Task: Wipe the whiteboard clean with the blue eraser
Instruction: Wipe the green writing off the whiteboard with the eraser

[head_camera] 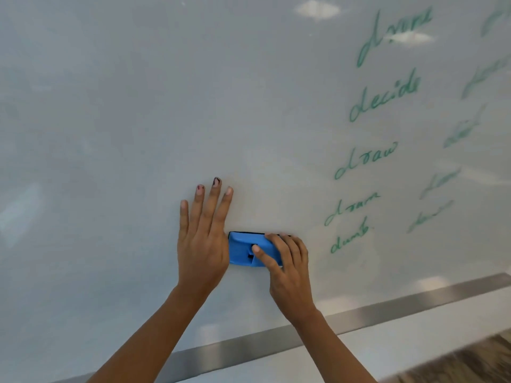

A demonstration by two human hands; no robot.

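The whiteboard (124,120) fills most of the view. Its left and middle parts carry no writing. Green handwritten words (384,95) run down its right side in two columns, the far column blurred. The blue eraser (243,248) lies pressed flat on the board low in the middle. My right hand (287,261) grips the eraser from the right, fingers over its top and thumb on its face. My left hand (201,236) lies flat on the board with fingers spread, its edge touching the eraser's left end.
A metal frame strip (387,308) runs along the board's bottom edge. Below it is a white wall band (414,335), and wood-patterned floor (475,363) shows at the bottom right corner.
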